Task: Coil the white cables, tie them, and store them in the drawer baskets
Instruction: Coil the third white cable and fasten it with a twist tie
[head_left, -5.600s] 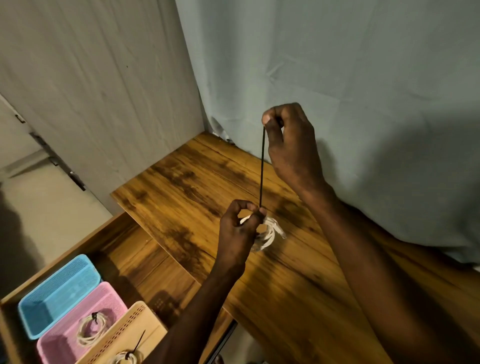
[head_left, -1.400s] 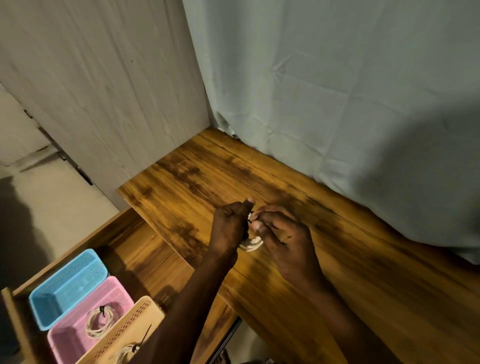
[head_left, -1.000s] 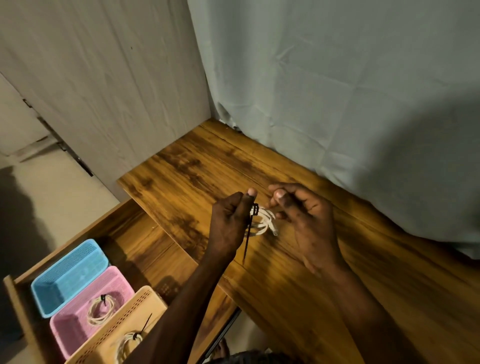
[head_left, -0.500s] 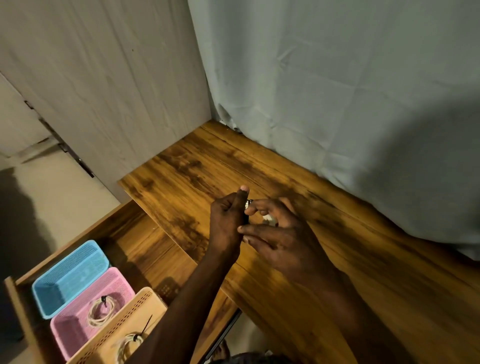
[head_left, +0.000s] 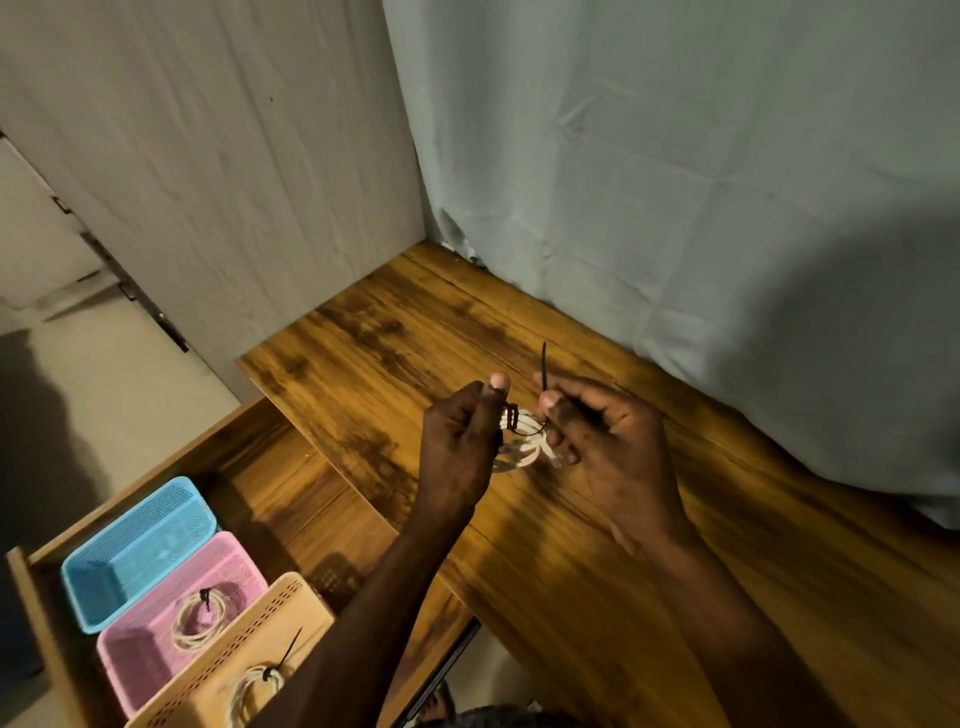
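Over the wooden tabletop (head_left: 597, 571), both hands meet around a small coil of white cable (head_left: 522, 451), held just above the wood near the middle of the surface. The left hand (head_left: 460, 447) is closed on the coil's left side, thumb pointing up, pinching it where the head of a black zip tie (head_left: 530, 410) sits against the loops. The right hand (head_left: 608, 441) is closed on the tie's tail, gripping it between thumb and forefinger; the thin black tail stands up above the fingers (head_left: 550, 402) and the band loops down across the top of the coil to the tie's head.

Lower left, a wooden drawer (head_left: 291, 499) stands pulled open below the tabletop edge. Three perforated plastic baskets sit side by side in it. The blue basket (head_left: 140, 551) lies farthest back. The pink basket (head_left: 156, 654), touching it, holds a coiled white cable bound with a black tie (head_left: 200, 618). The beige basket (head_left: 228, 670), nearest the camera and partly hidden by the left forearm, holds another tied coil (head_left: 254, 686), its tie tail sticking up.

A pale blue-grey curtain (head_left: 675, 208) hangs behind the tabletop, and a light panel (head_left: 208, 156) stands to the left.
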